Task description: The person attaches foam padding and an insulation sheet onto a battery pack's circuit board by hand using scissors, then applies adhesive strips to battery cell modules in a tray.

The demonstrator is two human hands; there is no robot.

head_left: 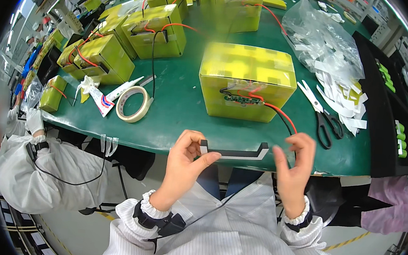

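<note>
Above the table's front edge, my left hand (pixel 187 161) grips the left end of a black, white-edged, U-shaped piece (pixel 235 154) that looks like foam, between thumb and fingers. My right hand (pixel 296 168) is just past the piece's right end, thumb and fingers apart and holding nothing. Right behind the piece stands a yellow-wrapped battery pack (pixel 239 92). On its near face is a small green circuit board (pixel 241 100) with red and black wires. A thick red wire (pixel 283 116) and a black one run from the board down toward my right hand.
Scissors (pixel 320 114) and white paper strips (pixel 344 101) lie right of the pack, below a clear plastic bag (pixel 320 38). A masking tape roll (pixel 134 104) and a white tube (pixel 102 103) lie left. Several more packs (pixel 156 32) stand behind. Someone in white (pixel 52 172) sits left.
</note>
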